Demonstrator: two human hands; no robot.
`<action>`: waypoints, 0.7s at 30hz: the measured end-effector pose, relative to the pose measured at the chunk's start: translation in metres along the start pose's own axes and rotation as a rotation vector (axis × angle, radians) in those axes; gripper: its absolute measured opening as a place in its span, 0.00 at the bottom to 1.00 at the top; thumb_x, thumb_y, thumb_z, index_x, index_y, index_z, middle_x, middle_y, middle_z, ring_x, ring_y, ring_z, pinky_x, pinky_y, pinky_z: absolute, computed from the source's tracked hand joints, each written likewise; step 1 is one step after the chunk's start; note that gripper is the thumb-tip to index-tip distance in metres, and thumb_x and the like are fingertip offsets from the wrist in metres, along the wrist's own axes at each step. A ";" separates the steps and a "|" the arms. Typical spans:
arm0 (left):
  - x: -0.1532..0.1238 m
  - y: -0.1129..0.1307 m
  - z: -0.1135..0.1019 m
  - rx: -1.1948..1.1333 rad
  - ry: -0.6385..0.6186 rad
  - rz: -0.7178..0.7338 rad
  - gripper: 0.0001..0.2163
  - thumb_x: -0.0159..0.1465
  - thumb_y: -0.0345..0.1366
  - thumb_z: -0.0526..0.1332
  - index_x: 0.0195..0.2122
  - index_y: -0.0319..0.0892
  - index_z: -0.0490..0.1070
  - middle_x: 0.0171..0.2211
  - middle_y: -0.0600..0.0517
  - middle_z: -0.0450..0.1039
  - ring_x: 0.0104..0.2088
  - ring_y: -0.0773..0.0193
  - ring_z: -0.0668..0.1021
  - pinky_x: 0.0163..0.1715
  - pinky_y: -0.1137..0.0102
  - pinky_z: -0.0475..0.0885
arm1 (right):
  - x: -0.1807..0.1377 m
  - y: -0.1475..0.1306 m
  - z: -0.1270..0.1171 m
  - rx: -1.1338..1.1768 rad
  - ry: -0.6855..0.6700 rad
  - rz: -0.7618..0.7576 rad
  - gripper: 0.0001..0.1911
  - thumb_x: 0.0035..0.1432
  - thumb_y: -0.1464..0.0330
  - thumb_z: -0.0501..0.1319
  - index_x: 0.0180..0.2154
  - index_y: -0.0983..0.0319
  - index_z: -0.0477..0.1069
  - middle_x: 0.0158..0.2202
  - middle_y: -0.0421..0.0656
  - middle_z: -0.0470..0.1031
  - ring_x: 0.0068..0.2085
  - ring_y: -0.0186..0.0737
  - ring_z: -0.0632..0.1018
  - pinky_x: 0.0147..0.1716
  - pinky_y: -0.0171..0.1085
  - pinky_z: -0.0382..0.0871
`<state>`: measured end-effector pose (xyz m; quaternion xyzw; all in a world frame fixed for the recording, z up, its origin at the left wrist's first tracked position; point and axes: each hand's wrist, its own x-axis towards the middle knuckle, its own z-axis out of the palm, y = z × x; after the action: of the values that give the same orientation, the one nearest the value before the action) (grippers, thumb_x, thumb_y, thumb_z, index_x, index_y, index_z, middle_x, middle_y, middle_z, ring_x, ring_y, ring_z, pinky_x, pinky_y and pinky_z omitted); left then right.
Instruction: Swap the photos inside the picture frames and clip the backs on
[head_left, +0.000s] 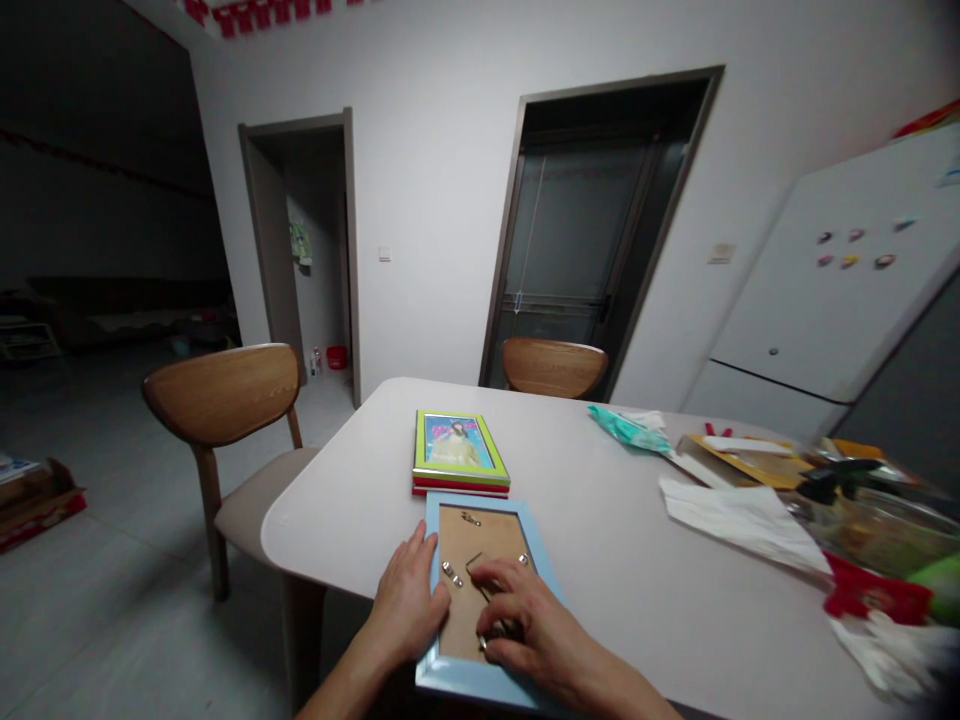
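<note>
A light-blue picture frame (536,540) lies face down at the table's near edge, its brown backing board (459,628) facing up. My left hand (411,590) rests along the frame's left side, fingers stretched out and thumb on the rim. Over the lower part of the board, my right hand (536,620) is curled, thumb and fingers closed at a small metal clip (482,643) that they partly hide. A bent wire stand (474,562) shows under its index finger. Other metal clips (452,573) sit on the board, and a metal hanger (470,519) is near its top.
Behind the blue frame is a stack with a lime-green picture frame (459,472) on top and red ones beneath. At right lie a teal packet (630,430), white paper (739,515), a clear container (892,530) and a red packet (877,590). Wooden chairs (225,393) stand around the table.
</note>
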<state>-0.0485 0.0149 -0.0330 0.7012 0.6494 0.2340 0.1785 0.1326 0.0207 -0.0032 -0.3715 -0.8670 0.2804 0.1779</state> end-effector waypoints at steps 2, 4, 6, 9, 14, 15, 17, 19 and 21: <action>0.000 -0.001 0.000 -0.010 0.001 -0.003 0.27 0.51 0.32 0.50 0.54 0.34 0.53 0.58 0.47 0.46 0.56 0.60 0.54 0.55 0.69 0.46 | 0.001 0.004 0.000 0.014 0.043 0.073 0.13 0.40 0.69 0.60 0.34 0.59 0.71 0.49 0.44 0.61 0.50 0.40 0.62 0.50 0.37 0.53; 0.001 -0.002 0.001 -0.021 0.004 -0.004 0.27 0.51 0.32 0.50 0.54 0.35 0.53 0.58 0.47 0.46 0.56 0.60 0.54 0.55 0.70 0.47 | 0.002 0.009 0.000 -0.016 0.130 0.155 0.18 0.41 0.68 0.59 0.38 0.60 0.69 0.48 0.46 0.62 0.49 0.41 0.64 0.49 0.37 0.54; 0.001 -0.003 0.001 -0.031 0.010 -0.001 0.27 0.51 0.32 0.50 0.54 0.34 0.53 0.58 0.47 0.46 0.57 0.61 0.53 0.55 0.70 0.47 | 0.004 0.011 0.003 -0.089 0.189 0.193 0.17 0.42 0.68 0.57 0.38 0.60 0.69 0.43 0.45 0.65 0.45 0.40 0.66 0.46 0.37 0.57; 0.001 -0.004 0.002 -0.044 0.027 0.000 0.26 0.52 0.33 0.50 0.54 0.33 0.53 0.58 0.46 0.46 0.56 0.61 0.54 0.55 0.69 0.47 | 0.009 0.013 0.007 -0.158 0.223 0.185 0.16 0.42 0.71 0.55 0.38 0.59 0.68 0.37 0.44 0.67 0.41 0.39 0.68 0.43 0.35 0.59; 0.004 -0.006 0.004 -0.141 0.069 -0.023 0.26 0.53 0.38 0.51 0.53 0.33 0.55 0.57 0.44 0.49 0.56 0.61 0.55 0.55 0.69 0.48 | 0.015 0.014 0.002 -0.163 0.286 0.215 0.19 0.40 0.73 0.54 0.39 0.61 0.68 0.37 0.44 0.69 0.42 0.40 0.68 0.44 0.35 0.58; 0.005 -0.004 0.003 -0.183 0.100 -0.024 0.26 0.53 0.38 0.52 0.52 0.33 0.56 0.57 0.44 0.51 0.56 0.60 0.55 0.54 0.69 0.49 | 0.016 0.012 -0.001 -0.165 0.296 0.216 0.19 0.40 0.73 0.54 0.38 0.61 0.69 0.37 0.44 0.69 0.42 0.40 0.68 0.44 0.35 0.58; 0.006 0.000 0.001 -0.319 0.180 -0.031 0.25 0.52 0.39 0.53 0.51 0.33 0.57 0.54 0.42 0.56 0.53 0.58 0.61 0.52 0.68 0.55 | 0.018 0.006 -0.005 -0.165 0.323 0.202 0.20 0.39 0.73 0.54 0.39 0.61 0.68 0.37 0.44 0.69 0.42 0.40 0.68 0.44 0.36 0.58; 0.006 0.005 -0.003 -0.561 0.204 -0.039 0.24 0.53 0.38 0.53 0.51 0.35 0.55 0.46 0.44 0.66 0.43 0.59 0.70 0.43 0.67 0.64 | 0.022 -0.005 -0.006 -0.148 0.349 0.165 0.20 0.39 0.73 0.54 0.39 0.60 0.68 0.38 0.44 0.69 0.42 0.40 0.67 0.44 0.36 0.58; 0.006 0.008 -0.011 -0.848 0.159 -0.069 0.26 0.53 0.39 0.53 0.52 0.37 0.51 0.36 0.48 0.71 0.31 0.63 0.74 0.32 0.70 0.69 | 0.027 -0.016 -0.004 -0.112 0.360 0.116 0.19 0.40 0.73 0.55 0.39 0.60 0.68 0.38 0.44 0.69 0.42 0.40 0.67 0.43 0.36 0.59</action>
<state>-0.0474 0.0190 -0.0189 0.5234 0.5307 0.5272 0.4080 0.1081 0.0337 0.0125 -0.4742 -0.8127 0.1706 0.2926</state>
